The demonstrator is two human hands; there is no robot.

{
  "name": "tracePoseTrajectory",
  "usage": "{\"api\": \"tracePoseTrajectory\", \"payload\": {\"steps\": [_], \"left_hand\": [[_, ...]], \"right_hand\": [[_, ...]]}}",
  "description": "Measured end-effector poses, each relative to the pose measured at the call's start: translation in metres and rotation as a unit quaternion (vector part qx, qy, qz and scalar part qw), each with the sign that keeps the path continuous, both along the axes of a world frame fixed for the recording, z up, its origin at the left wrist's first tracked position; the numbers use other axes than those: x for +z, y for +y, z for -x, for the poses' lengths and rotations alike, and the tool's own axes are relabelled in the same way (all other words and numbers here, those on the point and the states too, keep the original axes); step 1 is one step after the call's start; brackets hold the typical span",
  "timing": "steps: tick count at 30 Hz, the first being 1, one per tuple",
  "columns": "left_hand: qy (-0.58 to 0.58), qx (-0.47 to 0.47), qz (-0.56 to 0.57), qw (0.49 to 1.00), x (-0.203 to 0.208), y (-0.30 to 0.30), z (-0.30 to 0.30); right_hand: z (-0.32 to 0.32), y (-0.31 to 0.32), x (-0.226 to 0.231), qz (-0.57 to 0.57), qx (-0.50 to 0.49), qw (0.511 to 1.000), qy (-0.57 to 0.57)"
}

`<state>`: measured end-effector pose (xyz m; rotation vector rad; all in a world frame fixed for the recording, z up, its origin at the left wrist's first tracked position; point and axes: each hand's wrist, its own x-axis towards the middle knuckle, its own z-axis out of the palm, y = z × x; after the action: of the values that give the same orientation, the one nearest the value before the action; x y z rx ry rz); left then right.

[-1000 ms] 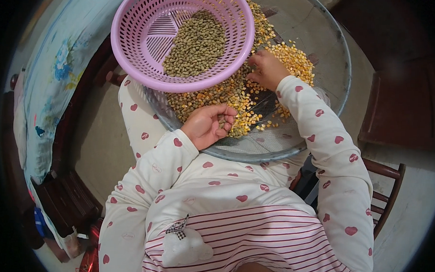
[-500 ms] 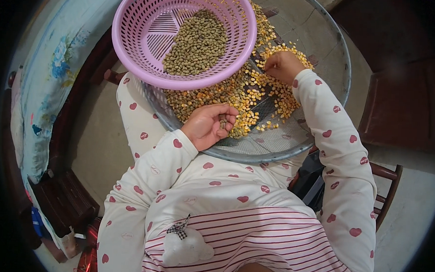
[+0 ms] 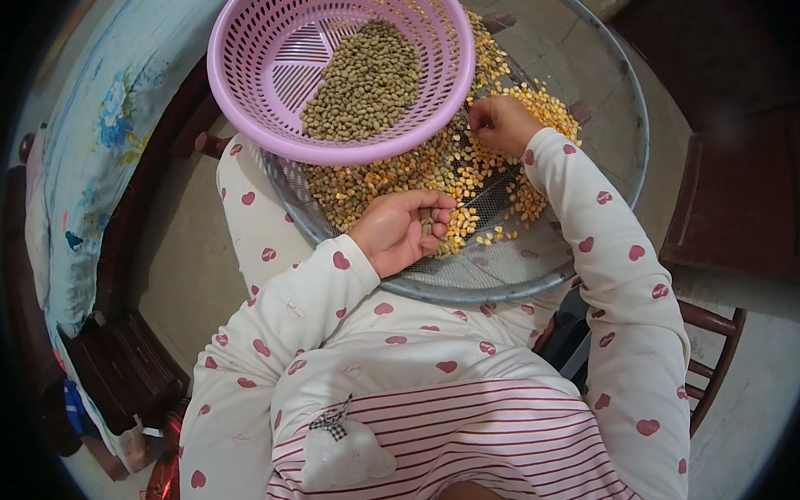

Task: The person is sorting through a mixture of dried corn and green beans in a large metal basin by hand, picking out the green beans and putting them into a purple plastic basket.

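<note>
My left hand (image 3: pixel 399 231) is palm up over the near side of a round mesh sieve (image 3: pixel 469 293), its fingers curled around a few greenish-brown beans (image 3: pixel 426 224). Farther off and to the right, my right hand (image 3: pixel 503 126) points downward, thumb and fingertips pinched together at the mixed kernels; whatever is between them is hidden. Yellow corn kernels (image 3: pixel 532 200) lie on the mesh, with more brown-green beans (image 3: pixel 340 195) mixed in toward the left. A pink plastic basket (image 3: pixel 233 112) sits over the sieve's far left part, holding a heap of the same beans (image 3: pixel 362 86).
The sieve rests across my lap. To the left is a bed with a pale blue flowered cover (image 3: pixel 105 125), and below it a dark wooden stool (image 3: pixel 127 368). A dark wooden cabinet (image 3: pixel 737 191) stands at right, near a chair's wooden rails (image 3: pixel 714 349).
My right hand has moved left and slightly nearer the basket over the kernels. My left hand has shifted a little to the right, still curled around beans.
</note>
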<state>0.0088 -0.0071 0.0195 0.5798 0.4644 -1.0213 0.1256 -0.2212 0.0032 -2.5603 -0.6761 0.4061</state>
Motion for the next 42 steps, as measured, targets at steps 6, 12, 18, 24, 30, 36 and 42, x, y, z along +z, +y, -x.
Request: {"api": "tracePoseTrajectory", "payload": {"steps": [6,12,18,24,30,36,42], "left_hand": [[0.013,0.007,0.014,1.000,-0.005,0.000,-0.001],[0.017,0.003,0.013,1.000,0.000,0.000,-0.001],[0.012,-0.002,0.014,1.000,-0.008,-0.002,-0.003],[0.026,0.048,-0.032,0.998,0.002,-0.009,-0.003],[0.047,0.020,0.056,0.997,-0.012,-0.003,-0.004],[0.043,0.020,0.038,0.998,-0.015,-0.002,-0.003],[0.026,0.019,0.032,0.999,-0.018,-0.001,-0.002]], "right_hand": [[0.011,0.006,0.002,-0.020,0.057,0.998,0.030],[0.012,0.020,-0.002,0.084,0.087,0.992,-0.035],[0.011,0.019,-0.002,0.088,0.082,0.993,-0.020],[0.020,0.016,0.037,-0.174,-0.040,0.928,0.327],[0.006,0.002,0.010,-0.124,-0.052,0.985,0.111],[0.009,0.011,-0.002,0.081,0.028,0.996,0.007],[0.011,0.015,-0.003,0.120,0.047,0.992,-0.003]]}}
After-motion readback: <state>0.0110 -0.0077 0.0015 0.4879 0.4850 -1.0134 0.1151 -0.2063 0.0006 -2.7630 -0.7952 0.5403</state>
